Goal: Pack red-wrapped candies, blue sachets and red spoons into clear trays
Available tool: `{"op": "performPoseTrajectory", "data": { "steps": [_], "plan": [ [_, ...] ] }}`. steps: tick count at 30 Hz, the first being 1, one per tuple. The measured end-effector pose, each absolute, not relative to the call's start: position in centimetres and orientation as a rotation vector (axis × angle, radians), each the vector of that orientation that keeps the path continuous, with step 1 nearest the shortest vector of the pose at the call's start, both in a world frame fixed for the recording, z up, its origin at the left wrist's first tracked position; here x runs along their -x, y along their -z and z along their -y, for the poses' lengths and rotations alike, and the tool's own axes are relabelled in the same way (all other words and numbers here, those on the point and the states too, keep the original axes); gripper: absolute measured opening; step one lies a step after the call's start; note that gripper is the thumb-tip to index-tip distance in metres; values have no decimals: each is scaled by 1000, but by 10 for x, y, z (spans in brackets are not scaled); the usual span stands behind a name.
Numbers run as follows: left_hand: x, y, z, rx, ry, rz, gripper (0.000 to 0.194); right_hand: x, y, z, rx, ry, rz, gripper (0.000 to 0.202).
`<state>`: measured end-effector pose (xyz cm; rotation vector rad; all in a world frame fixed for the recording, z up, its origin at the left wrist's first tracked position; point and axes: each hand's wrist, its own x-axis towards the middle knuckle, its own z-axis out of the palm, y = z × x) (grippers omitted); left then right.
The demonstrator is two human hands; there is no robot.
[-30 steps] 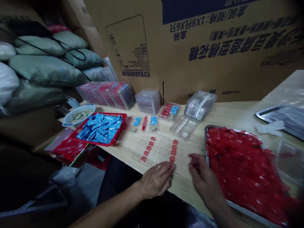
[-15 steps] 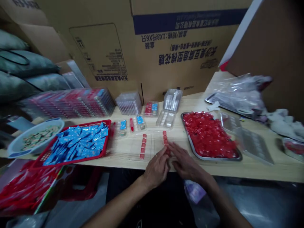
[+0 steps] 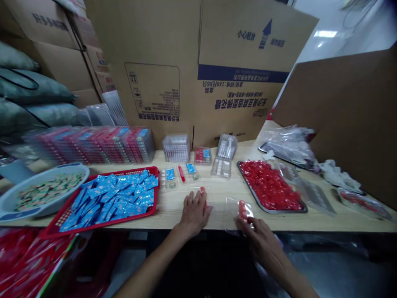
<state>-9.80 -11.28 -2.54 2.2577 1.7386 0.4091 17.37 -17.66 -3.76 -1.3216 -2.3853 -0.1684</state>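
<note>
My left hand (image 3: 194,210) lies palm down with fingers stretched over a clear plastic tray that holds a row of red wrapped pieces (image 3: 203,191); the hand hides most of that tray. Farther right, my right hand (image 3: 259,234) grips the near side of a second clear plastic tray (image 3: 231,203) by its fingers and thumb. A short row of red pieces (image 3: 242,208) stands in this tray, just beyond the fingertips. Right of the trays is a metal tray (image 3: 250,187) heaped with red wrapped pieces (image 3: 269,186).
A red basket (image 3: 156,194) of blue sachets (image 3: 111,198) and a pale blue basin (image 3: 9,216) stand left. Behind are stacked filled packs (image 3: 93,145), clear boxes (image 3: 176,148), an open clear box (image 3: 222,165) and a large carton (image 3: 173,49). Plastic bags (image 3: 288,142) lie at the right.
My hands were together over one row of red pieces; now they are apart. One clear tray has shifted right with my right hand, while my left hand is on the other. The view has tilted up.
</note>
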Motion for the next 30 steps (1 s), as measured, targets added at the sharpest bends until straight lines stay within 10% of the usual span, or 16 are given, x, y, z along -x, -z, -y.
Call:
{"op": "performPoseTrajectory", "data": {
  "steps": [11,17,25,30],
  "plan": [
    [115,24,54,-2218,-669,-1830,49,-158,-79,77,1236,-139,2189,41],
    [114,32,71,-2323,-806,-1660,36,-101,-116,-33,1056,-924,2144,26],
    [130,30,80,-1896,-1601,-1952,18,-37,-106,-123,1112,-1815,2220,24],
    [131,31,75,-2193,-1254,-1870,41,-9,-67,-134,1387,-1665,2264,11]
  ]
}}
